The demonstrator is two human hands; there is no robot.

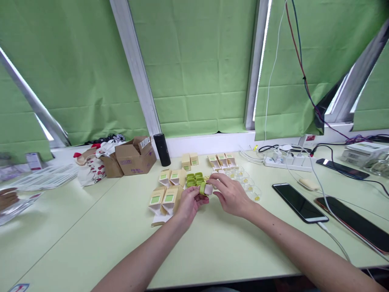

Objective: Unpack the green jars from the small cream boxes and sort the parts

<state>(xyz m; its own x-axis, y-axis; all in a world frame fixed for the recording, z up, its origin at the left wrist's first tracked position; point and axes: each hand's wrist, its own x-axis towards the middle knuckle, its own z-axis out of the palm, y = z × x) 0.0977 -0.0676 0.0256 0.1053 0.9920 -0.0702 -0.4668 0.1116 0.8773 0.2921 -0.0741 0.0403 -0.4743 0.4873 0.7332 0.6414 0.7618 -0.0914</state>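
Note:
My left hand [192, 201] pinches a small green square cup [202, 187] with a pale pinkish block [208, 189] at its right side; whether the block sits inside cannot be made out. Just to the right, my right hand [232, 194] is curved with thumb and fingers apart beside the block. Behind the held cup stand several green square cups [191, 183] in a cluster. Open cream cartons [170, 198] with green squares stand left of my left hand. Clear plastic pieces with yellow spots [249, 188] lie beyond my right hand.
More small cartons [223, 161] stand farther back, near a black bottle [162, 150] and an open cardboard box [136, 156]. On the right lie phones [299, 202], cables and a white power strip [288, 163]. Another person's hand [8, 198] shows at the left edge.

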